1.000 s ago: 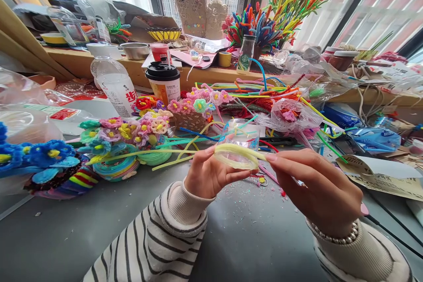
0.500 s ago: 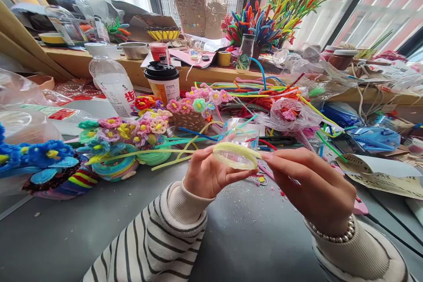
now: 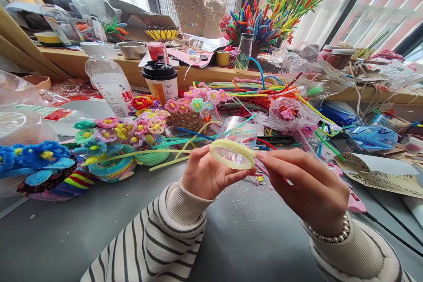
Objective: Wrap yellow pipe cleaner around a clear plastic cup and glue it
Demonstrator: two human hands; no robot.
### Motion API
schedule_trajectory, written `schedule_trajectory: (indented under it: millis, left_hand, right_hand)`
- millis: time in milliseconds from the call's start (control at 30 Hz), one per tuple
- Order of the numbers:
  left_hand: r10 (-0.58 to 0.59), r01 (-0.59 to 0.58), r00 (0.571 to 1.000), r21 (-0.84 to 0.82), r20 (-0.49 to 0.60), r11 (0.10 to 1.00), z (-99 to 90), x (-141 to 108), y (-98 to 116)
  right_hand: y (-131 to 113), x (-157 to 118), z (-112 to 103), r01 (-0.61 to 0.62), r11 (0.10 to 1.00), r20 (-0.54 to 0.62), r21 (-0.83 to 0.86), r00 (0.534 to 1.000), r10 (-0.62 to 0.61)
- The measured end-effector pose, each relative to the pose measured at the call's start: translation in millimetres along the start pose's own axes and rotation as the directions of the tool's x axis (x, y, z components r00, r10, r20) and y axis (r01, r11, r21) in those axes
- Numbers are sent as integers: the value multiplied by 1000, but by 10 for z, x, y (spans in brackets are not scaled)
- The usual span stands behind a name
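You hold a clear, round plastic cup up in the air over the gray table. It tips so one end faces you, with a pale yellow, fuzzy ring wound around that end. Your left hand has its thumb on the ring and its fingers under it, a grip that likely stops the cup wobbling. Your right hand has its grip pinching the ring's right edge, maybe to keep the fuzzy part snug. Behind sit bright fuzzy flowers; a pink plastic tool lies beside your right hand.
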State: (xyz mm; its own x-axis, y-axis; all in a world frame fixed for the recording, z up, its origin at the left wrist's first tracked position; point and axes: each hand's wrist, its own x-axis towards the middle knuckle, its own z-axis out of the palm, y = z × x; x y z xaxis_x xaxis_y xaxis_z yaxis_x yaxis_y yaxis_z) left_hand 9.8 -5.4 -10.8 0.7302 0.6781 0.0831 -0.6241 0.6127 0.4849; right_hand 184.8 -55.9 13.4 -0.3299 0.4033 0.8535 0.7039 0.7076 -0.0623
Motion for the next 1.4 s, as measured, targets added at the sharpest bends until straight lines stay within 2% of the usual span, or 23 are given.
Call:
schedule_trajectory:
  millis: [300, 900, 1200, 1400]
  left_hand:
    - [-53, 53, 999, -29, -2, 998, -2, -8, 8]
    - [-46, 44, 999, -143, -11, 989, 39, -7, -15]
    - [-26, 4, 995, -223, -95, 975, 101, -5, -15]
    - [-24, 4, 997, -243, -79, 970, 107, -3, -16]
  right_hand:
    - [-30, 31, 37, -39, 999, -28, -22, 999, 38]
    - [-73, 10, 48, -2, 1000, 1, 17, 1000, 2]
    - [-75, -26, 53, -25, 999, 38, 31, 999, 24]
    - [-77, -23, 64, -22, 999, 37, 26, 999, 22]
